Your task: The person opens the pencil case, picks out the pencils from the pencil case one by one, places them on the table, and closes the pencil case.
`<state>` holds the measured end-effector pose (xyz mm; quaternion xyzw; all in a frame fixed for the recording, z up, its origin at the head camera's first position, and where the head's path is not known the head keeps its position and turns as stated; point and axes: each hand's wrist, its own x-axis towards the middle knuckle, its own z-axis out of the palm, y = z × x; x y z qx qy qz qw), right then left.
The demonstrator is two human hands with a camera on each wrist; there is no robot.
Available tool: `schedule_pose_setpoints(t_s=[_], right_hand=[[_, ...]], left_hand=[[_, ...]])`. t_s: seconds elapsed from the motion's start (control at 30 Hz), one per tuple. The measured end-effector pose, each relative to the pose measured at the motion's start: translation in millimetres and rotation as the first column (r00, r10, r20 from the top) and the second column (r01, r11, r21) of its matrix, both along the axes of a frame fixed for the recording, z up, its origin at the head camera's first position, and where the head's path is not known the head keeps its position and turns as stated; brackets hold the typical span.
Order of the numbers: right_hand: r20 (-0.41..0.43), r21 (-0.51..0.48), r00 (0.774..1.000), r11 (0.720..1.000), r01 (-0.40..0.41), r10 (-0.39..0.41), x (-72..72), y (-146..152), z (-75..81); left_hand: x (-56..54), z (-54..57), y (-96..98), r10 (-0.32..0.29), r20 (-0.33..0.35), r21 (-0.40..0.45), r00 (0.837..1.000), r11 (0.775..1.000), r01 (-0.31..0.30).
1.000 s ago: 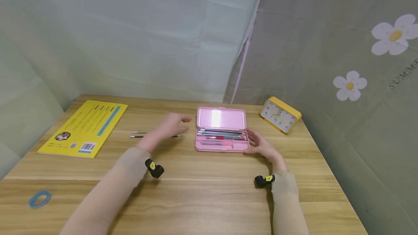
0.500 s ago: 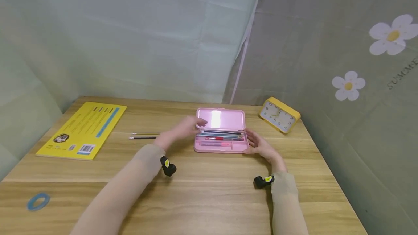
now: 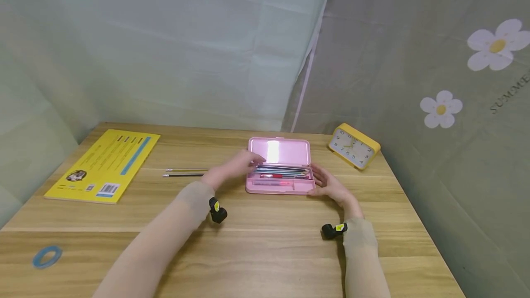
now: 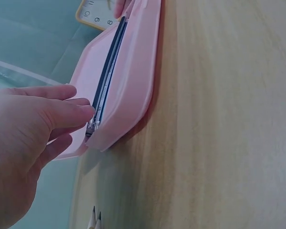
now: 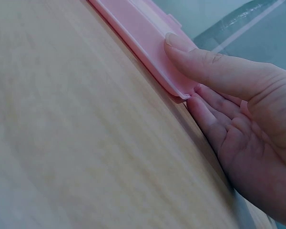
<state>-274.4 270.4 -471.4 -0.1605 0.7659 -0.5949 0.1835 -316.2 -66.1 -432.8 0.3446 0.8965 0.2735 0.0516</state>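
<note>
A pink pencil case (image 3: pixel 304 186) lies on the table with its lid (image 3: pixel 291 151) laid back. Several pencils (image 3: pixel 285 170), a red pen (image 3: pixel 271 176) and a pink-tipped pen (image 3: pixel 276 182) lie inside it. My left hand (image 3: pixel 242 163) is at the case's left end, fingers loosely bent. In the left wrist view its thumb tip overlaps the ends of dark pencils (image 4: pixel 105 81). My right hand (image 3: pixel 333 187) holds the right end of the case, thumb along the front and fingers around the corner. Two more pencils (image 3: pixel 184 175) lie left of the case, partly hidden by my left arm.
A yellow book (image 3: pixel 103 164) lies at the left of the wooden table (image 3: pixel 281 252). A blue ring (image 3: pixel 47 257) lies near the front left. The yellow clock (image 3: pixel 354 146) stands at the back right. Curtains (image 3: pixel 186 49) hang behind.
My left hand has moved right from above the loose pencils to the left end of the pencil case, and lowered a little. The right hand has stayed at the case's right end.
</note>
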Motion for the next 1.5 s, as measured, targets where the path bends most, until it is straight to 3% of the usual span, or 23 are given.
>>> schedule_pose_setpoints(t_s=[0.47, 0.73, 0.97, 1.5], right_hand=[[0.002, -0.002, 1.000, 1.000, -0.003, 0.003, -0.2, 0, 0.6], [0.014, -0.011, 1.000, 1.000, -0.002, 0.002, 0.0, -1, 1.5], [0.016, -0.002, 1.000, 1.000, 0.007, -0.007, -0.8, -1, 1.3], [0.005, 0.014, 1.000, 1.000, 0.009, -0.009, -1.8, 0, -1.0]], left_hand=[[2.2, -6.0, 1.2, 0.053, 0.004, 0.019, 0.999, 0.998, -0.053], [0.6, -6.1, 4.6, 0.073, -0.005, -0.003, 0.997, 0.997, -0.073], [-2.2, -6.9, 10.2, 0.091, 0.026, -0.003, 0.995, 0.996, -0.091], [-3.7, -7.2, 18.4, 0.119, 0.006, -0.036, 0.993, 0.992, -0.119]])
